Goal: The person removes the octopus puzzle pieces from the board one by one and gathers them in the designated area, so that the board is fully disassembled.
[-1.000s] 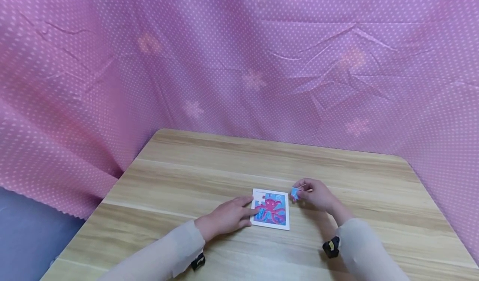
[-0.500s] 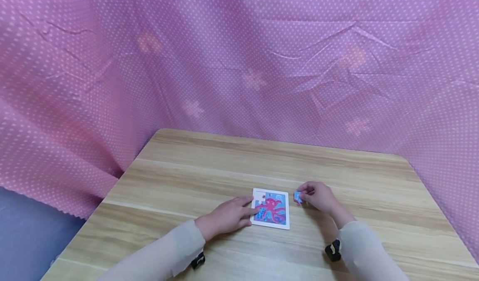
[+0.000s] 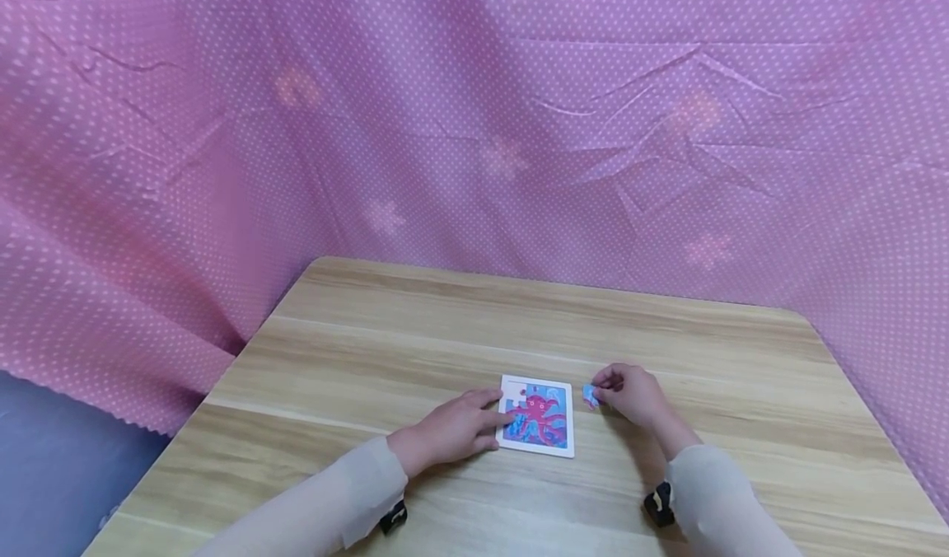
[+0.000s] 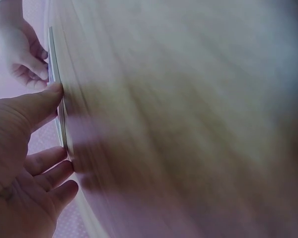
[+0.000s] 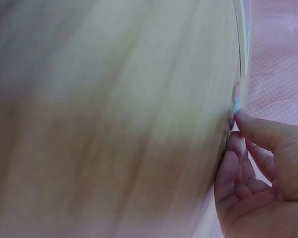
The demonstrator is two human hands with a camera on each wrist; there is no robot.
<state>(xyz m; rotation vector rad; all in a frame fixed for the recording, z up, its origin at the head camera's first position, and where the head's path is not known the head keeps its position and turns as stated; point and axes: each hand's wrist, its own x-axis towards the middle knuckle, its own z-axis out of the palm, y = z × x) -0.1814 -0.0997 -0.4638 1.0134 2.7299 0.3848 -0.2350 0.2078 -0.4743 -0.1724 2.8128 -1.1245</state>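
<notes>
A small framed jigsaw puzzle (image 3: pixel 539 452) with a pink octopus on blue lies on the table, white showing in its upper left corner. My left hand (image 3: pixel 454 428) rests along its left side, one finger reaching onto the picture. In the left wrist view, the thumb and fingertips of that left hand (image 4: pixel 25 153) touch the board's edge. Right of the board, my right hand (image 3: pixel 632 394) pinches a blue and pink puzzle piece (image 3: pixel 589 396), down at the tabletop. Part of this puzzle piece (image 5: pixel 236 101) shows beyond the thumb in the right wrist view.
The wood-grain table (image 3: pixel 415 318) spreads around the board, its rounded far corners near a pink dotted curtain (image 3: pixel 474 112). The curtain hangs behind and at both sides. Each wrist carries a black camera strap (image 3: pixel 658 505).
My right hand has moved slightly right and toward me with the puzzle piece, which has gone from tilted up to lying flatter at the table. The left hand and board have stayed put.
</notes>
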